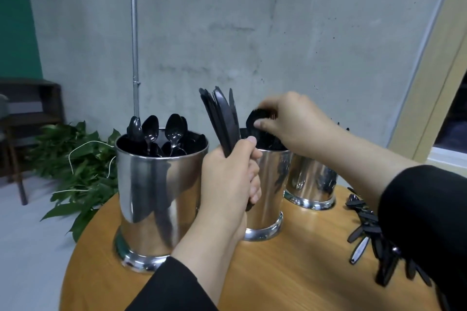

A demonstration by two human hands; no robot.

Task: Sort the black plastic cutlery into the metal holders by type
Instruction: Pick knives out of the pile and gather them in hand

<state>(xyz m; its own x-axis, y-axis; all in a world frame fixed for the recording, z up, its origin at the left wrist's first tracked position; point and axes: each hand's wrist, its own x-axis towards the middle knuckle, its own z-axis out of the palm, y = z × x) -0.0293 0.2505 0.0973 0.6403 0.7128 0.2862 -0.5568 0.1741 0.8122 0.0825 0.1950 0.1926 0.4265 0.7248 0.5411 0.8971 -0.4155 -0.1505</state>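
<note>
1. Leave the spoon holder (161, 192), spoons upright inside, alone.
2. Keep the left hand (231, 179) gripping its knife bundle (222, 118) upright.
3. Lower the black piece (257, 120), pinched by the right hand (293, 124), into the middle holder (267, 197), avoiding the loose cutlery (371, 237) at the table's (290, 272) right.

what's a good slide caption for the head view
Left hand grips black plastic knives while right hand reaches into the middle metal holder.

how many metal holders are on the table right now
3: the left holder with spoons, the middle holder behind the left hand, the right holder partly hidden by the right hand.
</note>
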